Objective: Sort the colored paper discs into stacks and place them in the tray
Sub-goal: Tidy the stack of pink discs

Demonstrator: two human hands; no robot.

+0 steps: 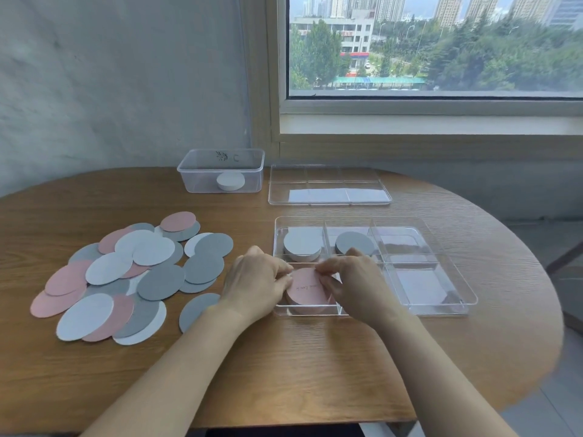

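Discs (132, 272) of pink, white and grey paper lie piled loosely on the wooden table (284, 373), left of the clear divided tray (407, 244). Its far compartments hold a white stack (302, 247) and a grey stack (355, 242). The left hand (255, 279) and right hand (353, 282) both clasp the pink stack (307, 291) in the near-left compartment.
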